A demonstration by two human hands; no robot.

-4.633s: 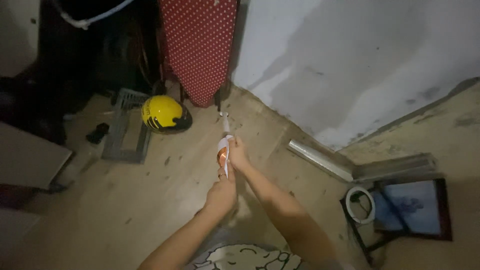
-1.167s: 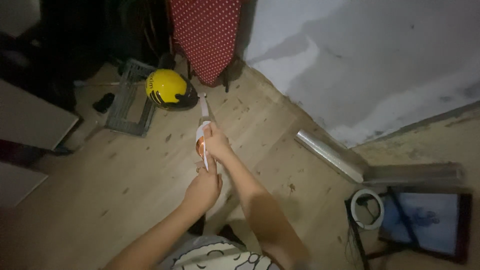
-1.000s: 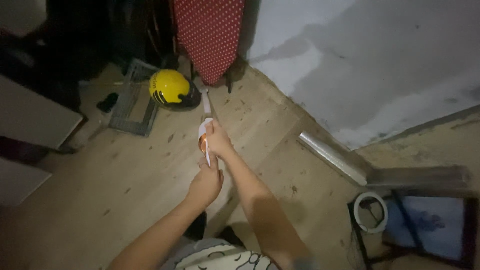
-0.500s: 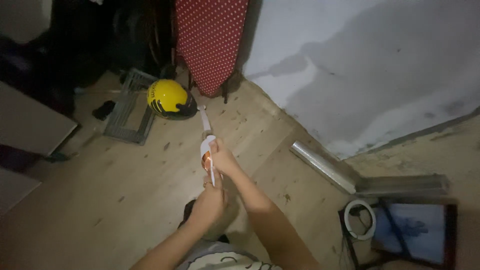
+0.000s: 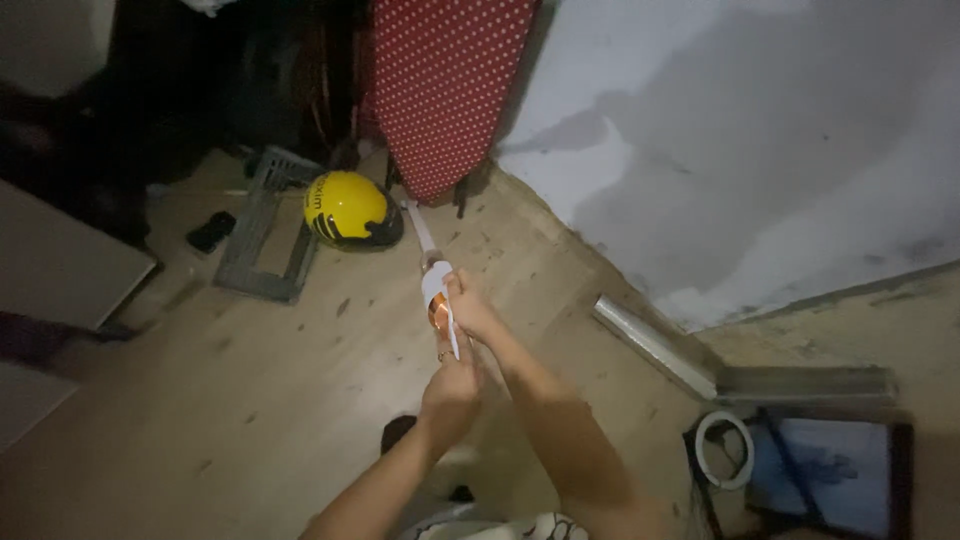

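A long white and orange tube with a thin nozzle (image 5: 436, 290), probably a sealant cartridge, is held out over the wooden floor (image 5: 250, 400) in front of the person, with the nozzle pointed toward the far corner. What is inside the tube cannot be seen. The right hand (image 5: 472, 312) is closed around the front part of the tube, and the left hand (image 5: 450, 392) is closed at its rear end, just behind the right hand; the exact grip of the fingers there is hard to tell in the dim light. Beyond the nozzle, a yellow helmet (image 5: 348, 208) is lying on the floor, its opening turned away, so nothing inside it is shown. Just left of the helmet a grey metal frame (image 5: 262, 240) is laid flat, and a small dark object (image 5: 211, 231) is seen near it. A red ironing board with white dots (image 5: 440, 85) is leaned upright in the corner, against the patchy white wall (image 5: 750, 130). To the right, a shiny roll (image 5: 652, 345) is placed along the foot of the wall, well apart from the hands. At the lower right, a white ring (image 5: 724, 450) is resting on the edge of a dark framed panel (image 5: 830, 480). A flat pale board (image 5: 60, 265) is seen at the left.
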